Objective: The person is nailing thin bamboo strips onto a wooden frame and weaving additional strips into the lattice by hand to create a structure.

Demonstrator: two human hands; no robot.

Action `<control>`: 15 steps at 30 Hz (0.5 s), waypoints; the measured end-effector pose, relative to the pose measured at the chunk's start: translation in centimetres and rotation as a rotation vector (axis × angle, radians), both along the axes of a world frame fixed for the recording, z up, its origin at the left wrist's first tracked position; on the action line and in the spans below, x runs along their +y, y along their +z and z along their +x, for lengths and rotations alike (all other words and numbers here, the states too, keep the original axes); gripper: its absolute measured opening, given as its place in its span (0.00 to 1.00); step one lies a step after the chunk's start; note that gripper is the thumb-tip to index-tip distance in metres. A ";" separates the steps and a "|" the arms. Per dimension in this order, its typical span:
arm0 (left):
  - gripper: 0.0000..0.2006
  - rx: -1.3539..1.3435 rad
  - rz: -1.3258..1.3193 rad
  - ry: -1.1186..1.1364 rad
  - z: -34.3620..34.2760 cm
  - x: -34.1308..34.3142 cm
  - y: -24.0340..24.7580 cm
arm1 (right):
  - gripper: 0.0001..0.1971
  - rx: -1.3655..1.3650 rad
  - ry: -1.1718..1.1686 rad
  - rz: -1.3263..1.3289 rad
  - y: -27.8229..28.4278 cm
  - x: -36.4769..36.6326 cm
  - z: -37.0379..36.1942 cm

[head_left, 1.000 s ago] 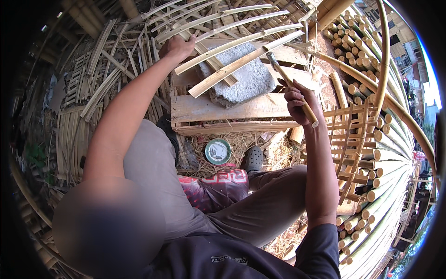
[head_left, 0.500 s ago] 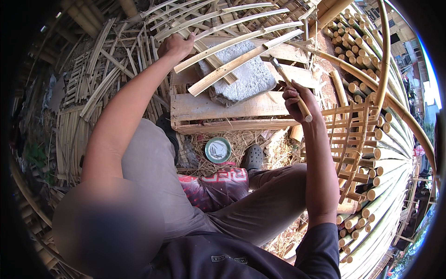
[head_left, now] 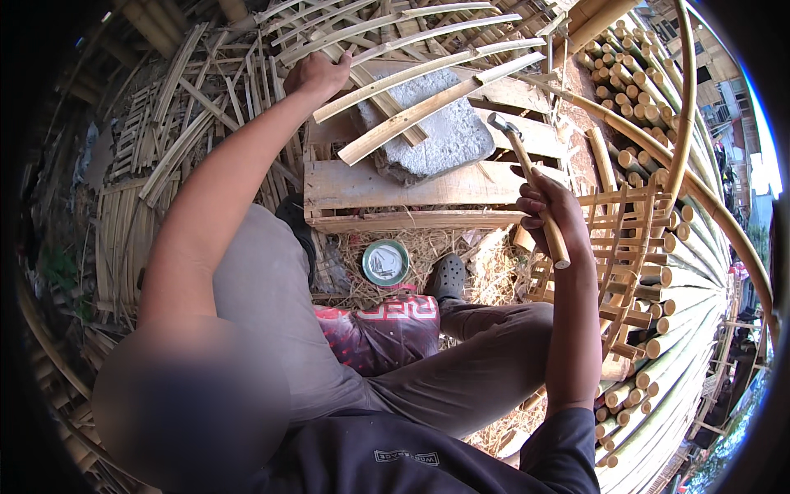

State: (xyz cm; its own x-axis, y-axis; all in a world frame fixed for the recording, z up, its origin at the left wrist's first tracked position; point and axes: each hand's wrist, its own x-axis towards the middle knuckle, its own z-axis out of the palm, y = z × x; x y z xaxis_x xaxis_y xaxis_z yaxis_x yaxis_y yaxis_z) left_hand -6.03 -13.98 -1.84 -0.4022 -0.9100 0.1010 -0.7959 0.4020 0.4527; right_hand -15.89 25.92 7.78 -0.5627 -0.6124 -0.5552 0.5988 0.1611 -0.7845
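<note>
My left hand (head_left: 319, 76) is closed at the far left of a lattice of split bamboo slats, gripping a bamboo slat (head_left: 329, 47); its fingertips are partly hidden. The nearest cross slat (head_left: 436, 107) lies over a crosswise strip (head_left: 385, 103), above a rough grey stone block (head_left: 457, 132). That block rests on a wooden slatted crate (head_left: 370, 188). In my right hand (head_left: 547, 206) is a hammer (head_left: 522, 151), held by its wooden handle. The metal head points away from me, right of the stone and apart from the slats.
A green-rimmed bowl of nails (head_left: 385, 263) sits on the straw-covered ground between my feet. Loose bamboo strips (head_left: 181, 140) pile up at left. Stacked bamboo poles (head_left: 650, 370) line the right, with a small bamboo rack (head_left: 629, 255) leaning there. Curved bamboo (head_left: 708, 185) arches past the poles.
My right hand has drawn the hammer a little right and nearer to me, away from the stone. My left hand and the lattice have barely shifted.
</note>
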 end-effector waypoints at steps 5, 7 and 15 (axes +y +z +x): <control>0.34 -0.002 0.062 -0.007 -0.8 0.3 -0.2 | 0.09 0.171 0.196 0.093 0.2 1.0 3.2; 0.34 0.006 0.050 -0.004 -0.6 -1.7 -1.5 | 0.13 0.213 0.230 0.143 -0.1 0.1 4.7; 0.33 0.019 0.094 -0.022 -0.9 -1.7 -1.8 | 0.13 0.128 0.279 0.035 -1.2 -0.8 6.2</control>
